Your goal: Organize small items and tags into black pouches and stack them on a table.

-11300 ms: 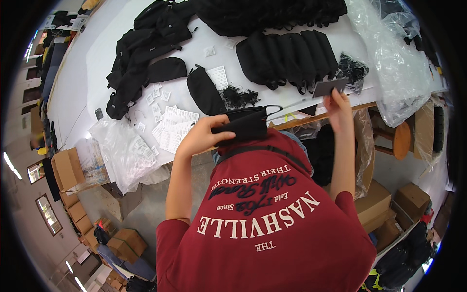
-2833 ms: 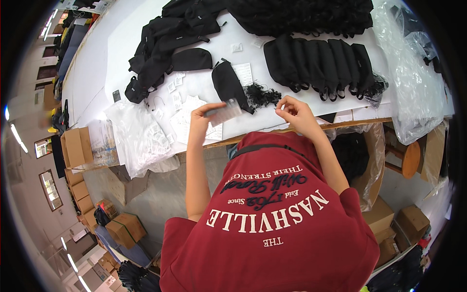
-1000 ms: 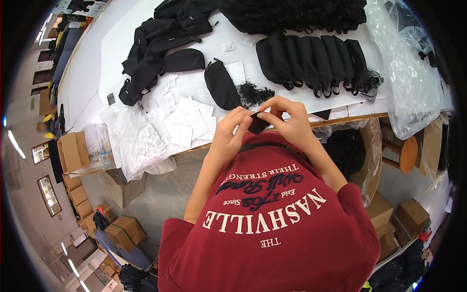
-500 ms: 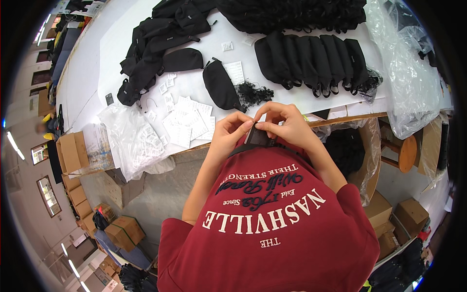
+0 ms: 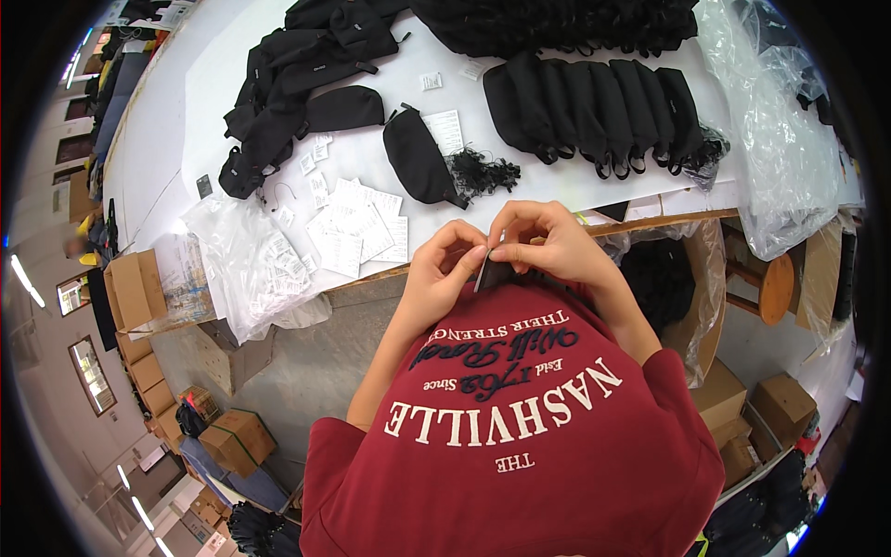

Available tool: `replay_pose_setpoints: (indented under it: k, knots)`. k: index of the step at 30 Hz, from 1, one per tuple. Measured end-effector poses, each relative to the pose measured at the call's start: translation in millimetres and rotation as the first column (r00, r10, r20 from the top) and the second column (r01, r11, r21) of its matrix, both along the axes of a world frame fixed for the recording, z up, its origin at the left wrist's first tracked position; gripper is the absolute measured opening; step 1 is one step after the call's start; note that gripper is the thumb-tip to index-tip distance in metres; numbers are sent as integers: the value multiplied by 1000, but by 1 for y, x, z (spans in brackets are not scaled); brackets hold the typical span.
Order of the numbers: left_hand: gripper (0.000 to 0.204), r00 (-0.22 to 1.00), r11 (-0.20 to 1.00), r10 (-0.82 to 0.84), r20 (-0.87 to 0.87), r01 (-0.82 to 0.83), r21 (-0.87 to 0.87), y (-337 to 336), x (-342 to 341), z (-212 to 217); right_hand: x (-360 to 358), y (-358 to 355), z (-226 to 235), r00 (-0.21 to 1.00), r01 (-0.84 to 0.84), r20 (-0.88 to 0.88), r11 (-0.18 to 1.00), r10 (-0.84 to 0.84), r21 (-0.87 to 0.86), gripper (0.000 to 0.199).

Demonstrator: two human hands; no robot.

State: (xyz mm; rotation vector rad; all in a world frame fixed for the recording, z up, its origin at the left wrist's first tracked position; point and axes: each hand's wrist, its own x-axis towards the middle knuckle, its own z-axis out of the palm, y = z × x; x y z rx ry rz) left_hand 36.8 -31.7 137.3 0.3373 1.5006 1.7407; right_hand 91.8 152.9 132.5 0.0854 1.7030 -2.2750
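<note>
At the table's near edge, just above my maroon shirt, my left hand (image 5: 448,266) and my right hand (image 5: 549,239) meet fingertip to fingertip. Between their pinched thumbs and forefingers is a small dark flat tag (image 5: 497,272), its lower part hanging toward the shirt. Fingers hide its upper edge. Straight ahead on the table lies a black zip pouch (image 5: 415,153), with a tangle of black strings (image 5: 484,174) beside it. Left of the pouch, printed white sheets (image 5: 357,223) are spread out, near several small white labels (image 5: 319,186).
Black pouches stand in a row (image 5: 585,107) at the far right; more are heaped (image 5: 306,70) at the far left. A clear plastic bag (image 5: 232,255) hangs over the front edge. Plastic sheeting (image 5: 780,139), a wooden stool (image 5: 775,290) and an open carton (image 5: 710,306) are on the right.
Both hands have shifted slightly down toward the shirt. The dark tag has turned and now shows a narrow edge. A black strap seen below it earlier is out of sight.
</note>
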Motion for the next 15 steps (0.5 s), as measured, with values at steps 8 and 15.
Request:
replay_pose_setpoints:
  k: [8,15]
  knots:
    - [3,923,989,142,-358,-145,18,13,-6,-15,-4,-3,-6,994,62,89,998,-60,-24,16]
    - [10,941,983,56,-335,-110,-145,12,-50,-65,-6,11,-20,997,45,63,999,-46,28,13]
